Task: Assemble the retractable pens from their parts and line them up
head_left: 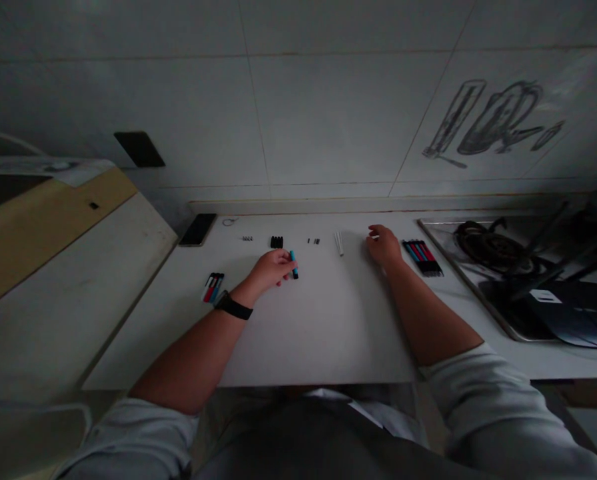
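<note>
My left hand (274, 265), wearing a black watch, is closed on a short blue pen barrel (293, 260) with a black lower end. The barrel stands roughly upright between thumb and fingers. My right hand (382, 247) hovers over or rests on the table at the right, fingers partly bent and apart, with nothing visible in it. To its right lies a row of blue, red and black pen parts (422, 258). Thin white sticks like refills (339, 243) lie to its left. Black cylindrical pieces (277, 242), small dark bits (314, 241) and small springs (247, 239) lie behind my left hand.
Several short coloured pens (213, 287) lie beside my left wrist. A phone (197, 229) and a small ring (229, 222) are at the back left of the white table (318, 340). A metal-rimmed sink (471, 287) with cables and dark gear borders the right. A tiled wall stands behind.
</note>
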The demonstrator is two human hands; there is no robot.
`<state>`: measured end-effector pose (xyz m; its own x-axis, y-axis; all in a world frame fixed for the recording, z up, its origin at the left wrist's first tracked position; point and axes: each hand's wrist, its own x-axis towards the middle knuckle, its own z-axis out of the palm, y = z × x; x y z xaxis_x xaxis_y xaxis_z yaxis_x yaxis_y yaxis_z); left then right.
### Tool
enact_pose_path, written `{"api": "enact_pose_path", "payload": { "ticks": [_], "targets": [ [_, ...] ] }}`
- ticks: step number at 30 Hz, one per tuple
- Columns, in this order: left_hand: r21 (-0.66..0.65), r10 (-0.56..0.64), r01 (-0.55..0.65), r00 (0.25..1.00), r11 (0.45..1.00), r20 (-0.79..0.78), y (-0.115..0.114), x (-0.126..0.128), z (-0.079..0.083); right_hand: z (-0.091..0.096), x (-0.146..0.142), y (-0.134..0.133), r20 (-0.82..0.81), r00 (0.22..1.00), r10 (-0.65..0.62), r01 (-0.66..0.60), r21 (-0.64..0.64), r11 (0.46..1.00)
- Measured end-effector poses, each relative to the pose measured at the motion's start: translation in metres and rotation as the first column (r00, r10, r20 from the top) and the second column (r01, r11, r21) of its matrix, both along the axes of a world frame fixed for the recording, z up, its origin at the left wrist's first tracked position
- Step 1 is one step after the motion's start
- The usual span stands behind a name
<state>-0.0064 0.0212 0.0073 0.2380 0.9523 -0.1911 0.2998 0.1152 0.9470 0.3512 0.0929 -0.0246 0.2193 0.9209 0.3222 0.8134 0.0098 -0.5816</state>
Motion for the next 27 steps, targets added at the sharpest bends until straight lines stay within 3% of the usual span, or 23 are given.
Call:
{"api": "enact_pose_path", "payload": {
  "ticks": [15,20,27],
  "targets": [
    [0.17,0.012,-0.005,0.999,0.985,-0.042,-0.0011,0.0033,0.0004,-0.0061,0.001,0.0062,0.167,0.986,-0.02,0.028,-0.051,0.998],
    [0.157,-0.041,0.035,0.998,0.987,0.037,-0.0032,0.0053,0.0008,-0.0063,0.0015,0.0068,0.164,0.986,-0.026,0.036,-0.062,0.997],
    [0.166,-0.063,0.072,0.996,0.983,-0.059,-0.0057,0.0065,0.0,-0.0017,0.0029,0.0046,0.167,0.985,-0.039,0.052,-0.074,0.996]
  ]
}}
